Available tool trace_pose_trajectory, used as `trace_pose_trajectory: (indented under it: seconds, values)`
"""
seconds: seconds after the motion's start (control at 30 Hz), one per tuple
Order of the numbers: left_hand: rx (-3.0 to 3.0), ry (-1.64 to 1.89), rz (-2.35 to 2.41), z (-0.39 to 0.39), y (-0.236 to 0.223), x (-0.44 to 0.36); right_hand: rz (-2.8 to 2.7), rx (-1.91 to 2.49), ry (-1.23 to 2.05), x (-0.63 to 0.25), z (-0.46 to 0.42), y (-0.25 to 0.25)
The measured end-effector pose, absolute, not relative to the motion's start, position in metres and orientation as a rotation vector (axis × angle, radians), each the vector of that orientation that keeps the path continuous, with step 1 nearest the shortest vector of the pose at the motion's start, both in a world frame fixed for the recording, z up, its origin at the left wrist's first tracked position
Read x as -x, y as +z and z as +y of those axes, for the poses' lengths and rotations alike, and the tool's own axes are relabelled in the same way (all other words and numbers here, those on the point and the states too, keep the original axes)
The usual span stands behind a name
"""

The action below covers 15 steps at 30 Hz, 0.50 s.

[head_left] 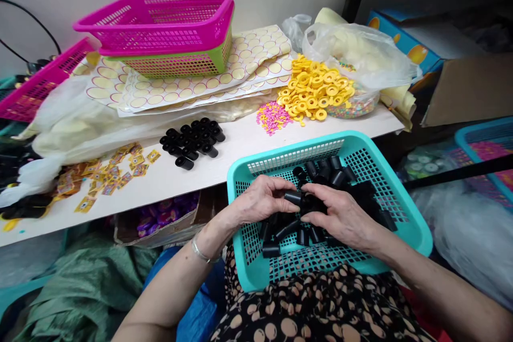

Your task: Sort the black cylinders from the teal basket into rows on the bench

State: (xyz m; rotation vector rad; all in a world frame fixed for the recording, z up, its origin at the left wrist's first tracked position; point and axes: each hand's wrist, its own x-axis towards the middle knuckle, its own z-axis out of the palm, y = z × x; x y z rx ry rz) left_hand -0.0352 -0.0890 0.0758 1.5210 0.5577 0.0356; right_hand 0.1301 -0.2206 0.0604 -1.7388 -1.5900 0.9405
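A turquoise basket rests on my lap against the table edge, with many black plastic cylinders lying loose inside. Above them, my left hand pinches one black cylinder between thumb and fingers. My right hand is beside it, thumb and fingers closed around another black piece that is mostly hidden. On the white table, a cluster of black cylinders stands and lies close together to the left of the basket.
Yellow rings, small pink and yellow bits and little printed packets lie on the table. Pink and green baskets sit on sheets of round stickers. Below is a carton of purple items.
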Motion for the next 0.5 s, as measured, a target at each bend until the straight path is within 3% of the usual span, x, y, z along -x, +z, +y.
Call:
trace_pose_trajectory:
  seconds: [0.5]
  values:
    - [-1.939, -0.007, 0.423, -0.109, 0.094, 0.023, -1.479, 1.628, 0.956, -0.116, -0.219, 0.047]
